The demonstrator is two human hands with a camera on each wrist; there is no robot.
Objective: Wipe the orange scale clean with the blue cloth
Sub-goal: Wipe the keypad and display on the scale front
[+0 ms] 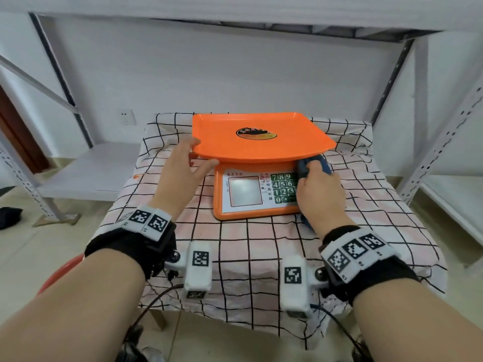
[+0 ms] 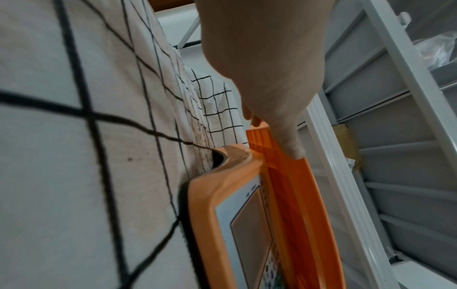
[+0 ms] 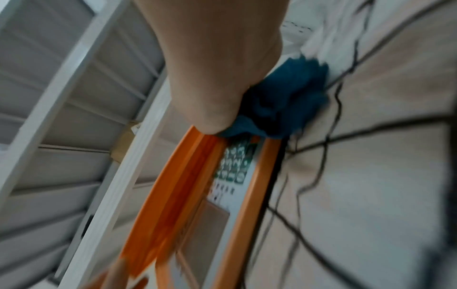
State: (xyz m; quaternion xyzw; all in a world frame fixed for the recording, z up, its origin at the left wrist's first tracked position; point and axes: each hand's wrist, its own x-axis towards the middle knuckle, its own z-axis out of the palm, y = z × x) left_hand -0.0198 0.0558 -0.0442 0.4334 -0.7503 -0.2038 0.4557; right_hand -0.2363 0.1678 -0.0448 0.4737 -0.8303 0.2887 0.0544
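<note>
Scale: orange scale (image 1: 257, 189) stands mid-bench on checked cloth (image 1: 261, 244), keypad facing near side.
Tray: orange tray (image 1: 258, 137) sits on top.
Left hand: left hand (image 1: 183, 168) spread, fingers straight, steadying the tray's left near corner.
Right hand: right hand (image 1: 317, 194) curled round blue cloth (image 1: 311, 165), bunched against the scale's right side under the tray.

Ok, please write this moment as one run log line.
left hand: steadies scale tray | right hand: grips blue cloth | wiping keypad side
</note>
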